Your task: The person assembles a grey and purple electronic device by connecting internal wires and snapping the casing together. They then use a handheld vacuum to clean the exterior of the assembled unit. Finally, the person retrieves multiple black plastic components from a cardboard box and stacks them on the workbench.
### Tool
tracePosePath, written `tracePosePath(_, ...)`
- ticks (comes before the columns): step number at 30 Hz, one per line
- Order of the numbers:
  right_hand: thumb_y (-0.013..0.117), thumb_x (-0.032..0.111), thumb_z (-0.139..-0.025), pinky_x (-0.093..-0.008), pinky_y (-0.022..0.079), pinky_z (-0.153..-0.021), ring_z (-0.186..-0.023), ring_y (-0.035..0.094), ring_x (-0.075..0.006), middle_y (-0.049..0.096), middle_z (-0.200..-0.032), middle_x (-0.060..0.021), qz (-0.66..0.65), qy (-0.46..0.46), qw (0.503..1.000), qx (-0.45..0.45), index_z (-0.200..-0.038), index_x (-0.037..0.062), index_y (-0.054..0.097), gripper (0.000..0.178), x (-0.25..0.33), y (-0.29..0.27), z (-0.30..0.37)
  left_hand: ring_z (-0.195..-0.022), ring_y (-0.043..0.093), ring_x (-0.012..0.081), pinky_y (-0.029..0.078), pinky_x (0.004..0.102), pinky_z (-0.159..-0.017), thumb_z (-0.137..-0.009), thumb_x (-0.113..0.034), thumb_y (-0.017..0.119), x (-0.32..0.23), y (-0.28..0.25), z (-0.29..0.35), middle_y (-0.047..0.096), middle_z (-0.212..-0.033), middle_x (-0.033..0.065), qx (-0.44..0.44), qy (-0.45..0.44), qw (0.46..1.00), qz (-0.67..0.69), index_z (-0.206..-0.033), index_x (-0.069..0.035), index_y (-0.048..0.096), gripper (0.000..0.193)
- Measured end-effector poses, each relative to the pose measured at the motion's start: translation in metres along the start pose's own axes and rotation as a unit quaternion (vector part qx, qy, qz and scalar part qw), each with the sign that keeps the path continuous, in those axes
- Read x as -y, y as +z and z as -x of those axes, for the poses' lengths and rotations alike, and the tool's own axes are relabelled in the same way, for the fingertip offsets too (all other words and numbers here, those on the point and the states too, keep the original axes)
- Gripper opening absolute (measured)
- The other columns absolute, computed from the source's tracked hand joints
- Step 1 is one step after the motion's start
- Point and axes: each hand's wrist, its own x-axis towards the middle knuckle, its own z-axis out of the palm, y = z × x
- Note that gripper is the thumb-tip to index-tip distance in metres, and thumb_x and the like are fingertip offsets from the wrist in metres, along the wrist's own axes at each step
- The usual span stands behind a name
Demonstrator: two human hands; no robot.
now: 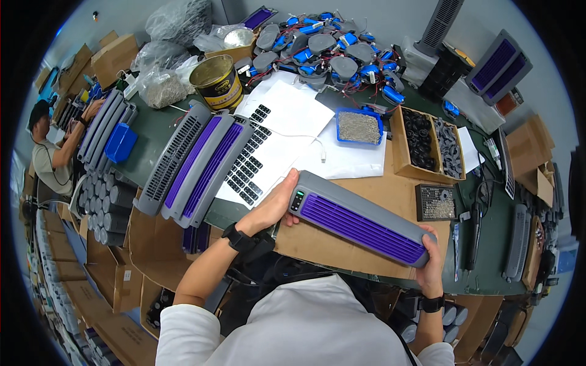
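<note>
Between my two hands lies a long grey tower fan (360,219) with purple slats and a small black button panel with green lights at its left end. My left hand (278,201) is closed round that end, thumb on top. The opposite end rests in my right hand (431,259), thumb on the upper face and fingers partly hidden underneath. Under the fan is a flat cardboard sheet (360,174). Left of it, several black button pads (247,171) are laid in rows on white paper (293,104). A white cable (320,149) crosses the paper.
More fan housings (204,165) stand at the left. Grey motor parts with blue pieces (329,55) pile up at the back, beside a yellow-black tin (217,82). A blue tray of screws (359,127), a wooden parts box (424,143) and an electric screwdriver (475,235) lie rightward. A co-worker (52,146) sits far left.
</note>
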Motion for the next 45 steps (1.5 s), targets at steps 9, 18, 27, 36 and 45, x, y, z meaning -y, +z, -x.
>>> tracePosePath(9, 0.060, 0.030, -0.087, -0.0276, 0.046, -0.084, -0.096, 0.055, -0.0152, 0.056, -0.100, -0.0060, -0.007, 0.017, 0.999, -0.045, -0.114, 0.0056, 0.053, 0.037, 0.008, 0.009, -0.005, -0.056, 0.061, 0.0084, 0.049, 0.0180, -0.045, -0.097, -0.068, 0.010, 0.005, 0.002, 0.000, 0.062, -0.073, 0.0053, 0.008, 0.026, 1.000, -0.013, -0.131, -0.003, 0.046, 0.082)
tracePosePath(18, 0.056, 0.027, -0.089, -0.0266, 0.047, -0.083, -0.095, 0.054, -0.0141, 0.054, -0.101, -0.0046, -0.001, 0.007, 0.999, -0.036, -0.115, 0.0050, 0.053, 0.034, 0.007, 0.011, -0.003, -0.058, 0.061, 0.0094, 0.049, 0.0191, -0.046, -0.097, -0.067, 0.012, 0.008, 0.002, 0.004, 0.062, -0.075, 0.0059, 0.023, 0.060, 0.998, 0.024, -0.130, -0.003, 0.045, 0.079)
tracePosePath(27, 0.075, 0.015, -0.082, -0.0289, 0.045, -0.091, -0.105, 0.054, -0.0138, 0.057, -0.110, -0.0043, -0.005, -0.066, 0.997, -0.029, -0.125, 0.0072, 0.052, 0.049, 0.008, 0.011, 0.007, -0.041, 0.051, 0.0127, 0.042, 0.0223, -0.038, -0.099, -0.064, 0.015, 0.005, 0.009, -0.005, 0.060, -0.064, 0.0048, -0.067, -0.045, 0.997, 0.013, -0.110, -0.006, 0.057, 0.073)
tracePosePath(36, 0.086, 0.024, -0.066, -0.0271, 0.043, -0.089, -0.099, 0.055, -0.0133, 0.057, -0.106, -0.0010, 0.030, -0.286, 0.918, -0.274, -0.124, 0.0091, 0.053, 0.068, 0.081, -0.062, 0.162, -0.047, 0.045, 0.0090, 0.039, 0.0213, -0.044, -0.105, -0.040, 0.036, 0.027, -0.010, 0.003, 0.040, -0.055, -0.0006, 0.006, 0.106, 0.992, -0.063, -0.117, 0.003, 0.059, 0.050)
tracePosePath(45, 0.085, 0.020, -0.070, -0.0325, 0.046, -0.089, -0.100, 0.058, -0.0182, 0.059, -0.108, -0.0060, 0.337, -0.222, 0.519, -0.753, -0.118, 0.0047, 0.061, 0.056, 0.086, -0.059, 0.397, -0.056, 0.045, 0.0072, 0.043, 0.0219, -0.052, -0.100, -0.017, 0.053, 0.014, -0.006, 0.005, 0.070, -0.108, 0.0128, 0.044, 0.045, 0.994, -0.093, -0.128, 0.001, 0.057, 0.034)
